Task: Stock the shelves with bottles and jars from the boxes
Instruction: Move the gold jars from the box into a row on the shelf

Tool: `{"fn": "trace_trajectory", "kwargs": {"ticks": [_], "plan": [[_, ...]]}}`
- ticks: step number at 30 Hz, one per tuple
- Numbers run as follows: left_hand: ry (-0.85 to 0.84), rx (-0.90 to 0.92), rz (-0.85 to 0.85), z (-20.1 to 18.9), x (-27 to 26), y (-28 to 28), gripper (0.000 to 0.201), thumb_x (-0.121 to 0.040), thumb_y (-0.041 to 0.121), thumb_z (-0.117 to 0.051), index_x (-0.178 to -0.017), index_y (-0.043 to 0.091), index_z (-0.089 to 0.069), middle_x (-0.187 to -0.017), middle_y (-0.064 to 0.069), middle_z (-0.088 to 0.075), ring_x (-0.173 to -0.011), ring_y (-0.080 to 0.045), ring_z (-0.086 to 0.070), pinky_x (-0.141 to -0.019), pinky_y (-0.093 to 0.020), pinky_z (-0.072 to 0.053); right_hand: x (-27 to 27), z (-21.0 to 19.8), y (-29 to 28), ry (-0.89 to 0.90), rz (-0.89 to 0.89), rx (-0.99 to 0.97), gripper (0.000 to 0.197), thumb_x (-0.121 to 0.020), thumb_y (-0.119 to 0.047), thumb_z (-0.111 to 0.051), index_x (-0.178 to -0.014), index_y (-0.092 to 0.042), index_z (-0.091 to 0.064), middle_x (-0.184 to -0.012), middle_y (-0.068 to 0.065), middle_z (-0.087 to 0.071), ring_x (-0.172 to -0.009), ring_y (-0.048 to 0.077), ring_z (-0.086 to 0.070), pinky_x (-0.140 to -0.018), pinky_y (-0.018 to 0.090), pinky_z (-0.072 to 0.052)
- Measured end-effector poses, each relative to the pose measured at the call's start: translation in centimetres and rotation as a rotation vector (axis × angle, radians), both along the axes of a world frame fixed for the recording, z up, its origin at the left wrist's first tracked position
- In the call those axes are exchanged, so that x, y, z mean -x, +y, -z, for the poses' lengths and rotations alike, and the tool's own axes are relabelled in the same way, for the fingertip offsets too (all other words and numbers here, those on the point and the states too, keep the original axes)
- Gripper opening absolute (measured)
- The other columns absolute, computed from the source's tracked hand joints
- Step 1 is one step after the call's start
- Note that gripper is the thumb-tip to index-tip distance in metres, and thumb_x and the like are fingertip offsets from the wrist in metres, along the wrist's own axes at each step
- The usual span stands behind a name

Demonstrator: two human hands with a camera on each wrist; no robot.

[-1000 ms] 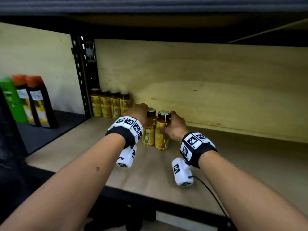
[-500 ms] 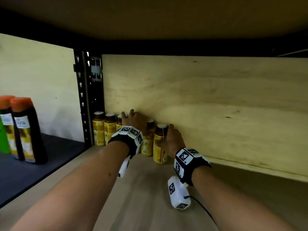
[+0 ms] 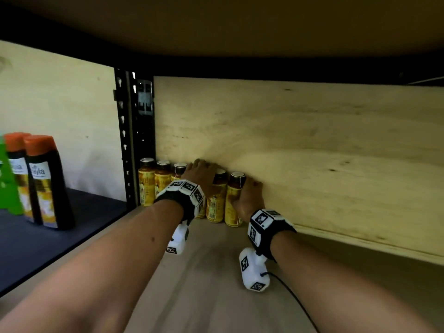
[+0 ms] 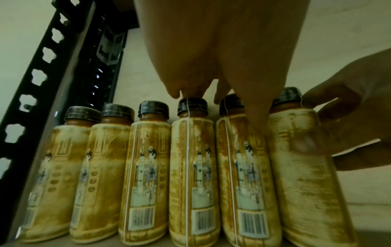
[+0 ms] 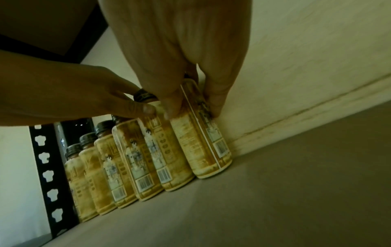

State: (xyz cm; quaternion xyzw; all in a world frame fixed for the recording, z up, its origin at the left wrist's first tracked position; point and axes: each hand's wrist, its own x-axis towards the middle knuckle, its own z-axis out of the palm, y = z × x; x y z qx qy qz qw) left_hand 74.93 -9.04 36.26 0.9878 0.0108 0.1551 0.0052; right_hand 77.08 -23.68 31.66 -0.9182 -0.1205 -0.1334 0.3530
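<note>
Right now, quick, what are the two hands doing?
Left hand: holding the second-last bottle in the row.
Right hand: gripping the end bottle by the back wall.

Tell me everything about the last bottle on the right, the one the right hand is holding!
The end bottle is small, with a dark cap over brown drink and a worn yellow label bearing a barcode. It stands upright on the wooden shelf, sixth in a row, at the back board. The right hand grips it, thumb one side, fingers the other. It stands tight against the bottle next to it.
</note>
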Motion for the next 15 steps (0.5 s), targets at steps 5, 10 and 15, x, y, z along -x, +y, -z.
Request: {"fn": "trace_trajectory", "kwargs": {"ticks": [5,10,15], "plan": [[-0.099,0.064,0.068,-2.0,4.6,-2.2,0.069,-0.093,0.039,-0.053,-0.149,0.012,-0.025,-0.154,-0.013,-0.027,-0.145,-0.028,-0.020,-0.120,-0.043,-0.017,4.0,-1.1,-4.6,0.069,-0.060,-0.041,0.082,-0.088,-0.033,-0.068,-0.150,-0.004,-0.022,-0.149,0.020,-0.034,-0.136,0.035,-0.037,-0.105,0.037,-0.035],[-0.033,0.210,0.128,-2.5,12.6,-6.0,0.050,-0.089,0.030,-0.059,-0.137,0.021,-0.049,-0.141,-0.006,-0.049,-0.127,-0.027,-0.048,-0.102,-0.034,-0.042,11.8,-2.6,-11.3,0.162,-0.144,0.204,0.069,-0.089,-0.024,-0.066,-0.148,-0.012,-0.032,-0.147,0.015,-0.043,-0.134,0.029,-0.043,-0.106,0.033,-0.040],[0.099,0.257,0.166,0.2,21.2,-12.1,0.044,-0.085,0.037,-0.064,-0.122,0.014,-0.062,-0.121,-0.011,-0.064,-0.113,-0.029,-0.059,-0.095,-0.035,-0.049,22.5,-3.0,-17.4,0.223,-0.207,0.345,0.054,-0.084,-0.031,-0.073,-0.132,-0.014,-0.055,-0.128,0.005,-0.062,-0.117,0.022,-0.059,-0.098,0.028,-0.046]]}}
